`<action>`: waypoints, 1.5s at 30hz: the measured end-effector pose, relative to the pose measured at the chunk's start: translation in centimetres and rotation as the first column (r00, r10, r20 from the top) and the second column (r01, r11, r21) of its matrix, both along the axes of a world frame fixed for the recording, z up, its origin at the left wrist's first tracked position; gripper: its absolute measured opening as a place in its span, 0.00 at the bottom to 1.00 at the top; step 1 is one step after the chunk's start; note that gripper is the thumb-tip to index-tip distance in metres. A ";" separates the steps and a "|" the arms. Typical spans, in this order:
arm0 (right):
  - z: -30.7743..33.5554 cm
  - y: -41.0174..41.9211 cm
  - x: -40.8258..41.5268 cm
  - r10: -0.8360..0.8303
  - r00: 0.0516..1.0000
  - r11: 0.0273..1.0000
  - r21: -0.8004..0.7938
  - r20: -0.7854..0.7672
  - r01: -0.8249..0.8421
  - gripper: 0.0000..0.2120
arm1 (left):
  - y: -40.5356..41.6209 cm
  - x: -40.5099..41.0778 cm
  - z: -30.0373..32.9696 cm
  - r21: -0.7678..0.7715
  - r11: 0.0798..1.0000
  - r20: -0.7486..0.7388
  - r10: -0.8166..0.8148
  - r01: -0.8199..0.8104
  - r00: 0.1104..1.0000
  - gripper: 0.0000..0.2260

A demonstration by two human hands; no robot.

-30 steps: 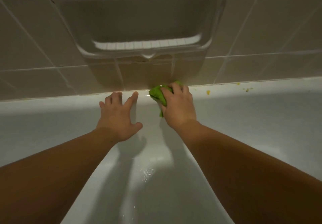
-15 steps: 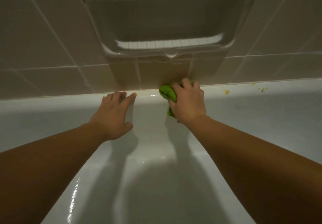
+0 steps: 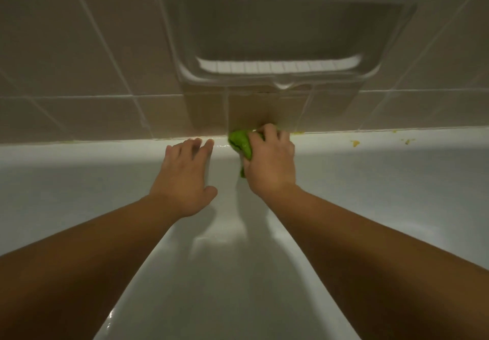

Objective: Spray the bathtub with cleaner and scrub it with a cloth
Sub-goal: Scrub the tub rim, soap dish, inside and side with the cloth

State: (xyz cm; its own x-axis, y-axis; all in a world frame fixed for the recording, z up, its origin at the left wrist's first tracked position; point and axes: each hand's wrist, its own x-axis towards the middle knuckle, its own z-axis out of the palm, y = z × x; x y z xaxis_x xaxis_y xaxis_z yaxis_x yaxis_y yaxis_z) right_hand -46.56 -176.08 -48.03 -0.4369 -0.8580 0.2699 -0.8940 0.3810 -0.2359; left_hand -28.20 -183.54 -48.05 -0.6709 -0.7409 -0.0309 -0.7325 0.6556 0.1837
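Bathtub (image 3: 397, 181), white and glossy, runs with its long axis left to right across the head view, its far rim meeting the tan tiled wall (image 3: 79, 61). Faint wet glints show on the rim and on the lower inner surface. A bright green cloth (image 3: 239, 142), bunched into a wad, sits on the far rim at the wall joint, just below the recessed soap dish (image 3: 277, 67). The right hand (image 3: 270, 165) grips the cloth, fingers curled over it and pressing it against the rim. The left hand (image 3: 185, 178) lies flat on the tub's inner wall just left of the cloth, fingers straight and close together, tips reaching the rim. Small yellow specks (image 3: 355, 143) dot the rim to the right, well apart from the cloth.
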 end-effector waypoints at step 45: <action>1.7 5.1 -11.6 0.094 0.995 0.986 0.136 0.016 -0.095 0.21 | 7.2 -13.0 1.0 0.125 0.977 -0.014 0.176 -0.172 0.984 0.46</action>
